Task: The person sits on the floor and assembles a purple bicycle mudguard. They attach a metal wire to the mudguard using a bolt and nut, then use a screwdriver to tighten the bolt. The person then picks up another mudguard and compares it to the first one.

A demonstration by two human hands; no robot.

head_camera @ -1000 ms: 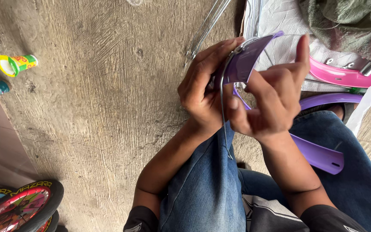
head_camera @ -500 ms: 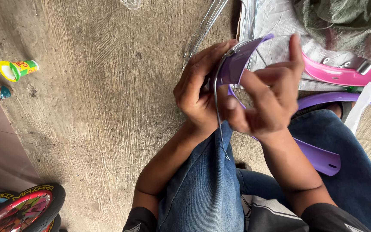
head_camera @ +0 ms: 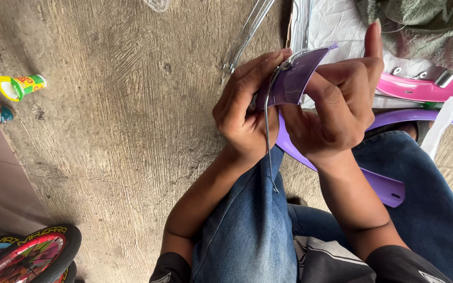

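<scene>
Head view: I see both hands over my denim lap.
Left hand [head_camera: 245, 118]: fingers pinched on the curved purple plastic mudguard [head_camera: 294, 84], steadying it.
Right hand [head_camera: 336, 110]: fingers clamped on its top edge, index raised.
Thin steel wire stay [head_camera: 267, 141]: hangs from the mudguard's end.
Concrete floor [head_camera: 121, 120]: small yellow-green cup [head_camera: 19, 86] near its left edge.

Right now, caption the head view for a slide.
Both hands, left hand and right hand, pinch a curved purple plastic fender with thin metal wire stay.
</scene>
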